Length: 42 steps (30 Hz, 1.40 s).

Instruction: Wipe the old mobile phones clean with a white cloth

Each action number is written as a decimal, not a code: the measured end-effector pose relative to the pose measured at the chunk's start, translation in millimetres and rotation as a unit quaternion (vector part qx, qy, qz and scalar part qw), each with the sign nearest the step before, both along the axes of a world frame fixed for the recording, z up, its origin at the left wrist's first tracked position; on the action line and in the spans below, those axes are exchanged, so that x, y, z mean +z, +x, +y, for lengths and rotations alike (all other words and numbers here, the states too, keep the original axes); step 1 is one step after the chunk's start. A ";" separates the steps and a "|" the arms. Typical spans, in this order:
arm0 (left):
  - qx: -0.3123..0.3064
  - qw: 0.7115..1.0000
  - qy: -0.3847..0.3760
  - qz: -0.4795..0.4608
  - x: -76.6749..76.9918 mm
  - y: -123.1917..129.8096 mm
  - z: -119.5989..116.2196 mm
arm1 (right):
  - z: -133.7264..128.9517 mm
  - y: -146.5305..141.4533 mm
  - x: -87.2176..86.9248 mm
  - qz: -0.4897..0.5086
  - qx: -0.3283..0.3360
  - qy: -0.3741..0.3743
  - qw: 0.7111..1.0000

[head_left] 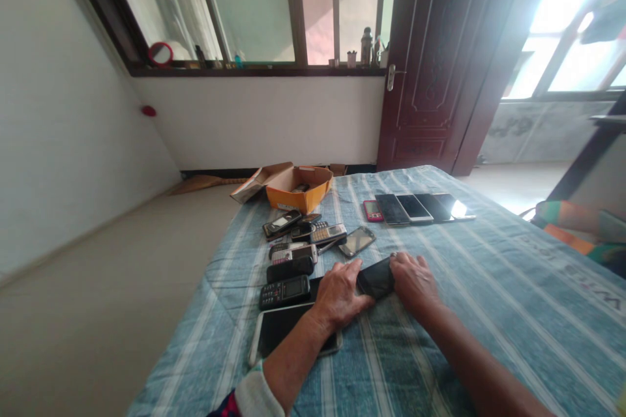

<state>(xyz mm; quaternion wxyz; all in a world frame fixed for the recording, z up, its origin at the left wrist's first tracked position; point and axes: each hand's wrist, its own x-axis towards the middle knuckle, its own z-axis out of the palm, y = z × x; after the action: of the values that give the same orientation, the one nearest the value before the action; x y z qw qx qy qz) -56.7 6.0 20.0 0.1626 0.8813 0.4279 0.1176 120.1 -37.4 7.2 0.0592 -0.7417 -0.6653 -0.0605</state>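
Note:
Between my two hands is a black smartphone (376, 279), gripped at its ends just over the striped cloth. My left hand (337, 296) has thumb and fingers closed on its left end. The fingers of my right hand (412, 279) wrap its right end. Under and beside my left wrist lie a large white-edged phone (281, 332) and a black keypad phone (284, 292). Farther up, a dark phone (290, 268), a silver keypad phone (295, 254) and several others are heaped. A grey touchscreen phone (357, 242) rests just beyond my hands.
An open orange cardboard box (298, 201) stands at the far edge of the cloth-covered surface (469, 313). To its right, a pink phone (373, 211) lies in a row with several smartphones (414, 207). Behind are a windowsill and a brown door (435, 78).

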 end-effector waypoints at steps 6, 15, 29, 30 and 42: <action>0.004 1.000 -0.004 0.005 0.9 1.3 -0.6 | -10.0 -20.0 0.5 -0.017 0.029 0.001 0.999; -0.006 1.000 0.014 0.007 -2.3 -0.2 1.0 | -20.8 -48.9 -10.5 0.026 0.138 0.036 0.989; -0.007 1.000 0.003 0.018 3.0 2.1 -1.4 | -36.5 -3.8 -5.5 -0.010 0.000 -0.002 1.000; -0.007 1.000 0.003 0.019 2.7 2.2 -1.2 | -38.8 -6.6 -7.2 -0.017 0.004 0.008 1.000; -0.018 1.000 0.015 0.019 0.8 1.5 -0.2 | -49.1 -37.7 -20.1 -0.015 0.108 0.057 0.992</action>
<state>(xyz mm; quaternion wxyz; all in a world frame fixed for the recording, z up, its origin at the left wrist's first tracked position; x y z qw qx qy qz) -55.2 5.8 20.8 0.1434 0.8931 0.4134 0.1044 82.4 -86.5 -12.9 0.0980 -0.6599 -0.7378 -0.1025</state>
